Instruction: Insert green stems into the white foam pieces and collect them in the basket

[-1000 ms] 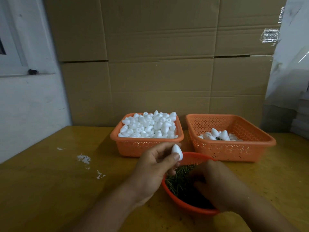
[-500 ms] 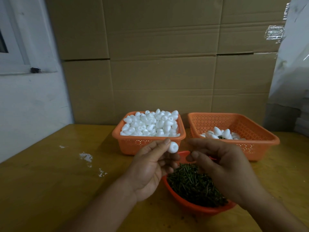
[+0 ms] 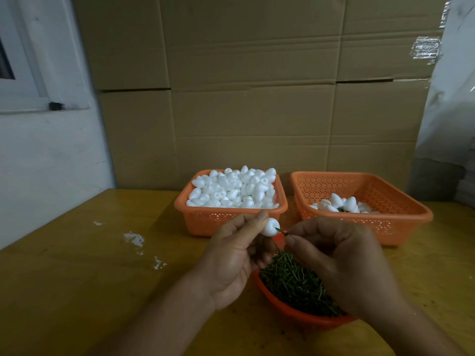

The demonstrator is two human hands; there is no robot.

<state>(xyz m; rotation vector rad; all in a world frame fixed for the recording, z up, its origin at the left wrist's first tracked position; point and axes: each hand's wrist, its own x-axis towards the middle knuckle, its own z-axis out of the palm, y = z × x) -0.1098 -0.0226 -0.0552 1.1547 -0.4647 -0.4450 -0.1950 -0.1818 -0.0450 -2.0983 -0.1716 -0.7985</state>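
Note:
My left hand point(image 3: 234, 255) pinches a white foam piece point(image 3: 270, 226) between thumb and fingers, just above the red bowl point(image 3: 295, 314) of green stems point(image 3: 295, 281). My right hand point(image 3: 341, 260) pinches a thin green stem point(image 3: 280, 231) whose tip meets the foam piece's end. Behind them, the left orange basket point(image 3: 205, 222) is heaped with plain foam pieces point(image 3: 236, 188). The right orange basket point(image 3: 401, 222) holds a few foam pieces with stems point(image 3: 341, 204).
The work sits on a yellow wooden table point(image 3: 77, 278) with small white flecks point(image 3: 133, 238) at the left. Stacked cardboard boxes point(image 3: 257, 98) form a wall behind the baskets. A white wall and window frame stand at the left.
My right hand left the bowl with a stem and came up to the foam piece. The stem's tip now touches the foam held by my left hand.

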